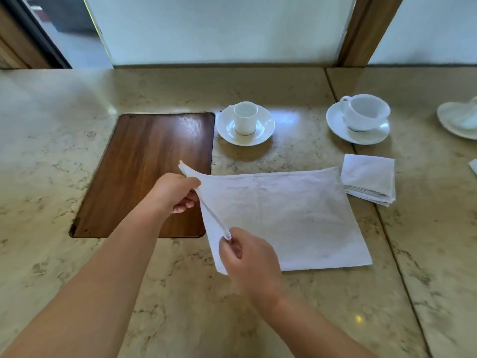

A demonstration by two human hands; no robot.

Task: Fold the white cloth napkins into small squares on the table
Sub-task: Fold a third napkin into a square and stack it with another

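Note:
A white cloth napkin point(289, 218) lies spread on the marble table point(180, 293), its left edge lifted off the surface. My left hand point(175, 192) pinches the far left corner of that edge. My right hand point(247, 257) pinches the near part of the same edge, and the cloth stretches in a raised fold between the two hands. The napkin's right side lies flat. Just beyond its far right corner sits a small stack of folded white napkins point(369, 179).
A dark wooden inset panel point(144, 171) lies left of the napkin. Behind stand a small white cup on a saucer point(245, 124) and a larger cup on a saucer point(361, 118). A white dish point(459, 120) sits at the right edge. Windows rise behind the table.

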